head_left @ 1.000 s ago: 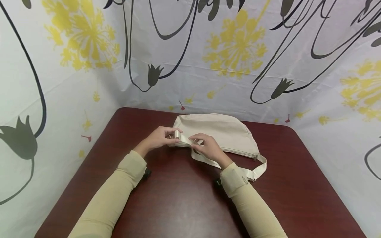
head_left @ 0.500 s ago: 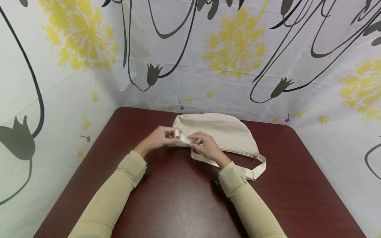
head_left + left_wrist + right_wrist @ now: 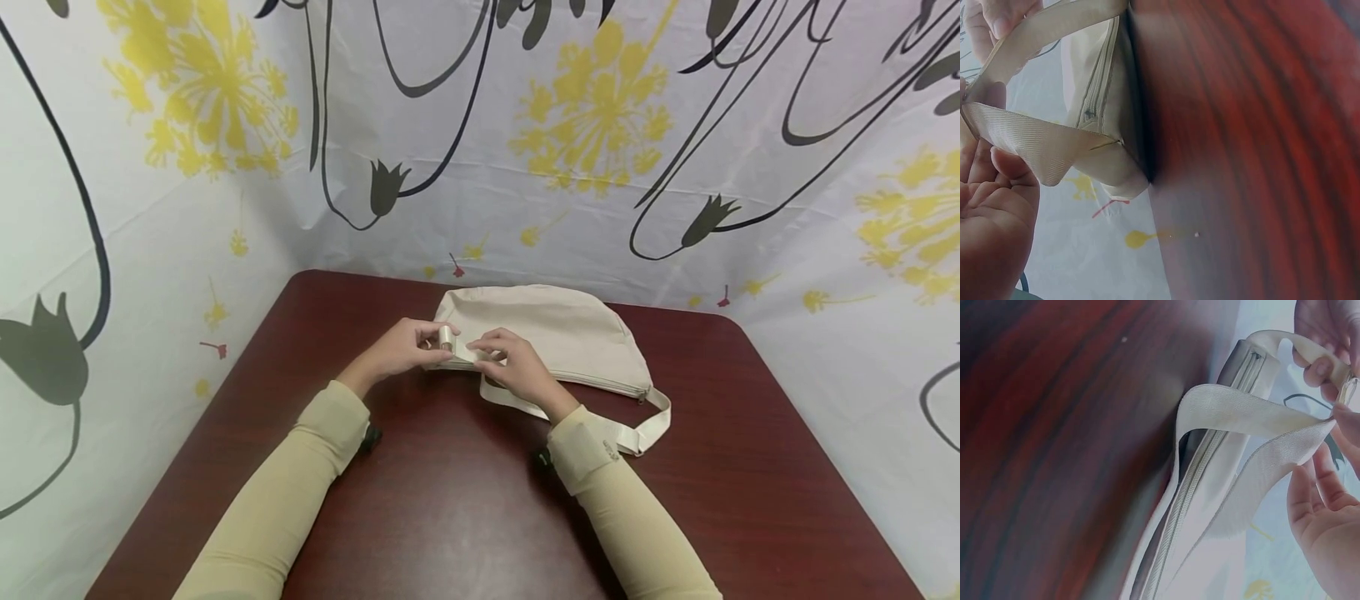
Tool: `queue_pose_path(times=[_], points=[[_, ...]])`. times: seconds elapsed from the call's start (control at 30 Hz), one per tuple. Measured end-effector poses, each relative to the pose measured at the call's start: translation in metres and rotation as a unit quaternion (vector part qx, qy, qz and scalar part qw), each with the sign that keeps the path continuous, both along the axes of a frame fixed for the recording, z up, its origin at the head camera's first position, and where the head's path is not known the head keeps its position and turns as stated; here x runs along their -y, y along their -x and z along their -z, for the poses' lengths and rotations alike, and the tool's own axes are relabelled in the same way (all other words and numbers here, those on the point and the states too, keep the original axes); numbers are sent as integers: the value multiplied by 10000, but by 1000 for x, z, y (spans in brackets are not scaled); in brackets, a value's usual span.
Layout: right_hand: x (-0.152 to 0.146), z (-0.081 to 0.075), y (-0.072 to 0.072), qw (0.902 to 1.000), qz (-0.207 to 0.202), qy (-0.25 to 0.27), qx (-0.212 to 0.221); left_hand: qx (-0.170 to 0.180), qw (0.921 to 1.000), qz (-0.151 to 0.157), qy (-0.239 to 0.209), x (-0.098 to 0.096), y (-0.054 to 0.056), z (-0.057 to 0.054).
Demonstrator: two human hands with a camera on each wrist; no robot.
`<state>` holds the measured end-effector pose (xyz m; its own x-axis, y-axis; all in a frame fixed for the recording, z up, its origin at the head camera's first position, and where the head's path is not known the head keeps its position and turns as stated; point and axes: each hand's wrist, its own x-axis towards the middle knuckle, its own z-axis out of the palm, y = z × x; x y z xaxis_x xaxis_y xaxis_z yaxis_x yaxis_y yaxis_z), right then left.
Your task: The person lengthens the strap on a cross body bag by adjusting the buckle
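A cream half-moon shoulder bag point(image 3: 547, 333) lies on the table, its zipper point(image 3: 1194, 478) along the near edge. My left hand point(image 3: 397, 348) pinches the bag's cream webbing strap point(image 3: 1029, 134) at the bag's left end, where the strap folds over. My right hand point(image 3: 522, 368) pinches the same strap a short way to the right. Between the hands, in the right wrist view, a strap buckle point(image 3: 1347, 390) shows partly, much of it hidden by fingers. A slack loop of strap hangs below the right hand, and another part curves round the bag's right end.
The dark red wooden table point(image 3: 450, 500) has rounded far corners. White cloth walls point(image 3: 465, 167) with yellow and grey flower prints stand close behind and at both sides. Small black devices sit under both cuffs.
My right hand has shifted slightly left along the strap, closer to the left hand. The left hand and the bag have stayed nearly still.
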<state>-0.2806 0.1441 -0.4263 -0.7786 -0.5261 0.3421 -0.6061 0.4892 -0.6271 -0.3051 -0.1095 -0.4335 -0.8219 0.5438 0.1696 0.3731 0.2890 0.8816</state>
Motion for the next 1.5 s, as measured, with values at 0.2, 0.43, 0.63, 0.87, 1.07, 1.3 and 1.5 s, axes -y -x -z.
queue_pose_path(times=[0.2,0.43,0.63,0.87,1.07,1.3,1.5], points=[[2,0,1,10000,19,50,32,48,10000,11,-56,-1,0,1],[5,-2,-1,10000,48,35,71,5,10000,36,-79,0,0,1],[5,-1,-3,9999,69,-15,113,48,9999,-10,-103,1,-2,1],[1,0,-3,9999,-83,-95,77,150,9997,-29,-201,3,-3,1],[-5,2,-3,9999,-97,-89,-6,524,9974,15,-498,3,-3,1],[-8,4,-3,9999,1,-100,46,599,9967,8,-555,4,-3,0],[-9,4,-4,9999,137,-56,36,661,9963,-23,-551,3,-3,1]])
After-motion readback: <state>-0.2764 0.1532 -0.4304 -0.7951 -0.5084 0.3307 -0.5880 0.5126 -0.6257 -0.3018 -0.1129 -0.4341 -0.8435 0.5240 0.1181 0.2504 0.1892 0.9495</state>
